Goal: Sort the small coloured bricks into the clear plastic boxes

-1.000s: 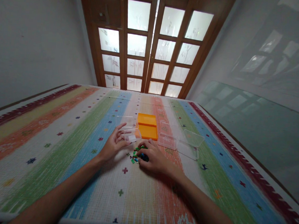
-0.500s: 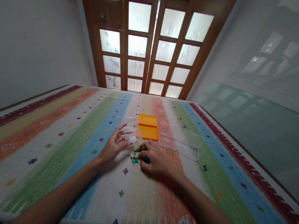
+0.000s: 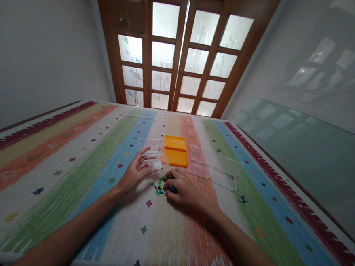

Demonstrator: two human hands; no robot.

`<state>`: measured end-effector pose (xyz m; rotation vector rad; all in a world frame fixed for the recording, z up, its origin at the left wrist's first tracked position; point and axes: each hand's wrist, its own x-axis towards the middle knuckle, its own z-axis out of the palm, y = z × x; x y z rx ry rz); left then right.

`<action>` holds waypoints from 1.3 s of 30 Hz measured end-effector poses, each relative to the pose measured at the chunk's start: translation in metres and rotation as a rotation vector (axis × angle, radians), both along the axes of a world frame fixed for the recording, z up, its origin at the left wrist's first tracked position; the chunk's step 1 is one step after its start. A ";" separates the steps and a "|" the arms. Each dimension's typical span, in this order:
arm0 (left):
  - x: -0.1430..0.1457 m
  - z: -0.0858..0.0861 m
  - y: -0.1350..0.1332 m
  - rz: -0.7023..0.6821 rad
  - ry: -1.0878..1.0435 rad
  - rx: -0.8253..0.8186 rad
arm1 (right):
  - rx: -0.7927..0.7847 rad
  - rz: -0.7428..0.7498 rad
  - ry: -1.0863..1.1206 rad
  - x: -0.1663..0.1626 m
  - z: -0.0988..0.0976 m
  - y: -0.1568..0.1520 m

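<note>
My left hand point(image 3: 136, 170) is at the left end of a clear plastic box point(image 3: 165, 160). Its thumb lies along the box's front and the other fingers curve around the side, with the index finger raised. A small white patch point(image 3: 157, 164) shows in the box. On the cloth just to the right lies a little heap of small plastic pieces point(image 3: 159, 185), mostly green, some blue or dark. My right hand point(image 3: 184, 188) curls over the heap, its thumb and fingers drawn in around dark blue and green pieces. The fingertips partly hide what they grip.
Behind the heap an orange tray point(image 3: 176, 157) lies opened flat in two halves. To its right are another clear box point(image 3: 199, 168) and a clear case point(image 3: 222, 180) with its lid raised. A striped tablecloth point(image 3: 98, 224) covers the table, with walls on both sides.
My right hand has shifted very slightly left over the small pieces, and a few of them have moved a little. My left hand and the boxes stay as they were.
</note>
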<state>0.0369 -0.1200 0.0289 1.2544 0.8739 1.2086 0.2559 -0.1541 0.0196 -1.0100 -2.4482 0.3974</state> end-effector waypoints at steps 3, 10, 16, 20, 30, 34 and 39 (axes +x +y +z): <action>0.000 0.000 0.000 0.002 0.006 -0.006 | 0.014 -0.008 -0.010 -0.001 0.001 -0.001; 0.000 -0.001 0.000 0.016 0.016 0.003 | 0.007 0.001 -0.010 -0.002 0.004 -0.003; 0.000 -0.002 0.000 0.013 0.008 -0.007 | 0.037 0.016 -0.010 -0.001 0.000 -0.001; 0.000 -0.003 0.000 0.009 0.004 -0.007 | 0.060 0.009 -0.005 -0.001 -0.003 0.000; 0.000 -0.001 -0.001 0.002 0.008 -0.005 | -0.053 0.026 0.092 0.006 0.006 0.005; -0.001 0.000 -0.001 0.004 0.021 0.005 | -0.128 0.024 0.168 0.014 0.012 0.008; 0.001 -0.003 -0.001 -0.029 0.041 0.016 | -0.105 -0.051 0.340 0.023 0.018 0.011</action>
